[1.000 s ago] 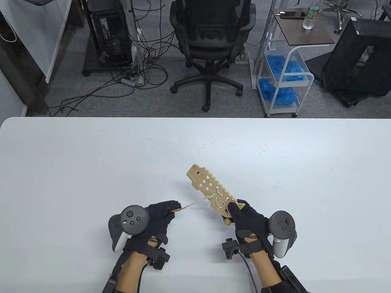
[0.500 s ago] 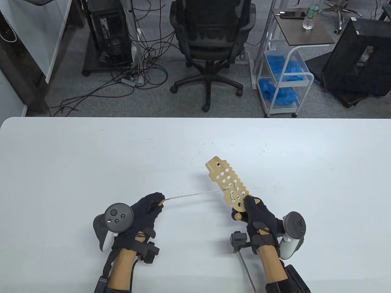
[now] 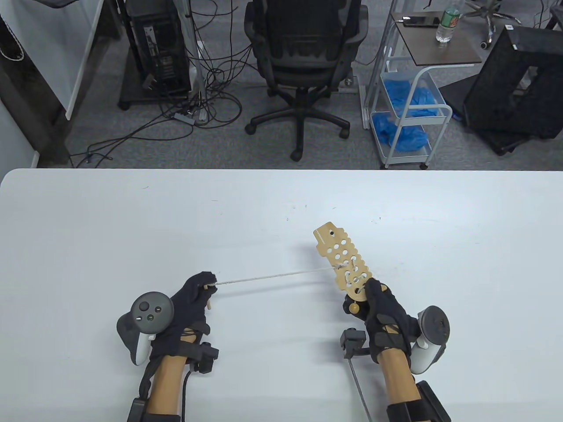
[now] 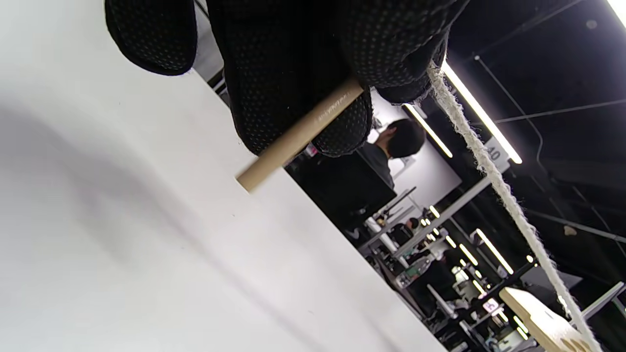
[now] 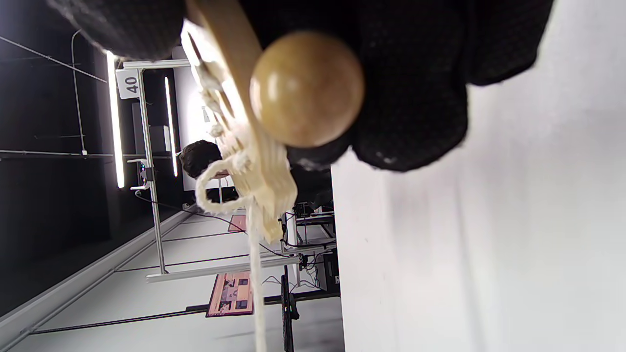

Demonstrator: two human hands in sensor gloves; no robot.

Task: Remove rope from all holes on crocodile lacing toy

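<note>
The table view looks steeply down on the white table (image 3: 110, 228) from the person's side, facing the office chair (image 3: 303, 66) beyond. Each wrist view sits close beneath its gloved fingers, strongly tilted, facing across the tabletop. All three views share the taut rope (image 3: 272, 276) and the crocodile board (image 3: 345, 263).

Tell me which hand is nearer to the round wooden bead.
Right. The right hand grips the crocodile board just beside the wooden bead. The left hand is far across the table, pinching the rope and its wooden needle.
</note>
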